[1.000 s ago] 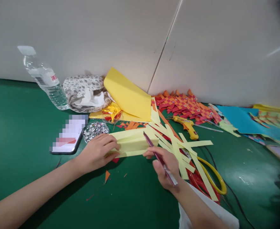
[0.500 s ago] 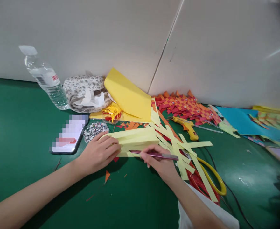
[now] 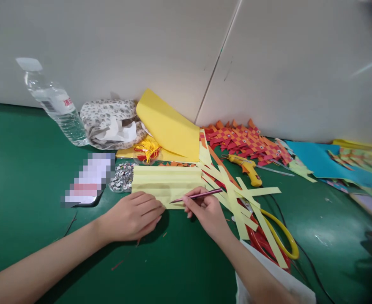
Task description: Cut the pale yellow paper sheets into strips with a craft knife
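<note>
A pale yellow sheet of paper (image 3: 167, 177) with crosswise creases lies in front of me. My left hand (image 3: 140, 213) rests flat on its lower left corner, fingers stretched to the right and thumb tucked out of sight. In my right hand (image 3: 201, 207) is a dark red pencil (image 3: 205, 194), gripped between thumb and fingers. The pencil's point is low over the sheet, close to its bottom edge; whether it touches the paper I cannot tell. Cut pale yellow strips (image 3: 236, 198) lie crossed just right of the sheet.
Scissors with yellow and red handles (image 3: 292, 245) lie partly under the strips. Behind are a yellow glue gun (image 3: 247, 169), woven red-orange paper fish (image 3: 249, 141), yellow card (image 3: 170, 126) and a tissue pouch (image 3: 110, 118). Leftward are googly eyes (image 3: 121, 177), a phone (image 3: 89, 179) and a bottle (image 3: 56, 105).
The sheet now lies flatter and shows more creases. My left hand has slid down to its lower edge. My right hand has shifted slightly left, and the pencil is tilted differently.
</note>
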`<state>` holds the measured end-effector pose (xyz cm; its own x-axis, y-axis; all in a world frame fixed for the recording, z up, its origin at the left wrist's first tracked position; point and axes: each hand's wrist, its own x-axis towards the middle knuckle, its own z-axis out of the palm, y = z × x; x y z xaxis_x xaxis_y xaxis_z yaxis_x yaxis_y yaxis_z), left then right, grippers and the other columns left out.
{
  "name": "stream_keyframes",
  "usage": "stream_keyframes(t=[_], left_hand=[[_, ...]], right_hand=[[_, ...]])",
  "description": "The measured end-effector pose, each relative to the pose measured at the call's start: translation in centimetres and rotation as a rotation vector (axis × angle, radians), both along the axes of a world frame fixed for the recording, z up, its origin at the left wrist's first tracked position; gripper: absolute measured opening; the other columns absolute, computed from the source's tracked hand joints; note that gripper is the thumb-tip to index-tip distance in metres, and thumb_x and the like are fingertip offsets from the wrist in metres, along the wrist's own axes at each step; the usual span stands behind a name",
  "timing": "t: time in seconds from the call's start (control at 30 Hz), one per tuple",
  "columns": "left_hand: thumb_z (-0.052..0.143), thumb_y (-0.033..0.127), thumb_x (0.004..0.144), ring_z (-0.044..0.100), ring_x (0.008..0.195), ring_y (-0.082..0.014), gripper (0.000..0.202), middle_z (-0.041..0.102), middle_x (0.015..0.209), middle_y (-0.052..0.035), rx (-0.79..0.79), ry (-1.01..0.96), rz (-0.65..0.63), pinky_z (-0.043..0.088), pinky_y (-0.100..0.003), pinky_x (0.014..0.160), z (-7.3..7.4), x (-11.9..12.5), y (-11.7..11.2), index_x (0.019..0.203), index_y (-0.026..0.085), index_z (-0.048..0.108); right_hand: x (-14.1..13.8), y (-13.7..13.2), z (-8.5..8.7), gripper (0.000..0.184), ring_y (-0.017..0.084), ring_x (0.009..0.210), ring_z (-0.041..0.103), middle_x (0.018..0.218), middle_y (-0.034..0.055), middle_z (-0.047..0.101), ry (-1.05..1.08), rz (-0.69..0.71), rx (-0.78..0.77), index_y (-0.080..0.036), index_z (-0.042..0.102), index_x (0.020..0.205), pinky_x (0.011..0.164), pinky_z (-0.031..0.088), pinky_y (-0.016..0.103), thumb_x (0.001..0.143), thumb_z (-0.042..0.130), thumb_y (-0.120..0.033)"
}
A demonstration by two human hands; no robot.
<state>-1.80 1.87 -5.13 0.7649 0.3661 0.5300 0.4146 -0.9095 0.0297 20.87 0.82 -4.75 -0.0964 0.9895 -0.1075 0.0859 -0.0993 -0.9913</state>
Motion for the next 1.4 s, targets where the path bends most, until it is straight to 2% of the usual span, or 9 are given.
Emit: stream_keyframes(t=[0.17,0.4,0.87,1.4], left_hand=[[0.050,0.016,0.091,0.063,0.083,-0.0180,0.018,0.070,0.094,-0.0040,-0.048,0.056,0.022,0.050,-0.032,0.073,-0.51,0.15,0.11,0.104,0.013,0.063],[0.046,0.019,0.093,0.063,0.078,-0.0188,0.022,0.069,0.090,-0.0039,-0.054,0.130,0.057,0.049,-0.032,0.066,-0.35,0.28,0.16,0.108,0.014,0.061],[0.043,0.020,0.094,0.061,0.081,-0.0190,0.025,0.067,0.089,-0.0052,-0.078,0.184,0.076,0.051,-0.031,0.067,-0.28,0.26,-0.02,0.111,0.015,0.061],[0.042,0.021,0.095,0.058,0.081,-0.0195,0.025,0.064,0.091,-0.0047,-0.107,0.234,0.097,0.049,-0.032,0.066,-0.07,0.31,0.01,0.113,0.016,0.058]], right_hand=[[-0.15,-0.06,-0.08,0.024,0.010,0.050,0.061,0.059,-0.0032,0.063,0.019,-0.046,0.024,-0.019,0.052,0.077,0.051,0.048,0.021,0.080,0.069,-0.035],[-0.08,-0.09,-0.10,0.023,0.011,0.050,0.061,0.059,-0.0031,0.063,0.008,-0.021,0.017,-0.019,0.053,0.076,0.052,0.049,0.021,0.081,0.068,-0.034],[-0.18,-0.17,-0.26,0.023,0.013,0.052,0.063,0.060,-0.0022,0.064,-0.002,-0.028,0.030,-0.020,0.052,0.076,0.052,0.051,0.024,0.080,0.069,-0.035],[0.43,-0.35,-0.02,0.026,0.012,0.049,0.061,0.057,-0.0028,0.062,-0.033,-0.104,0.035,-0.020,0.050,0.073,0.050,0.050,0.023,0.079,0.070,-0.036]])
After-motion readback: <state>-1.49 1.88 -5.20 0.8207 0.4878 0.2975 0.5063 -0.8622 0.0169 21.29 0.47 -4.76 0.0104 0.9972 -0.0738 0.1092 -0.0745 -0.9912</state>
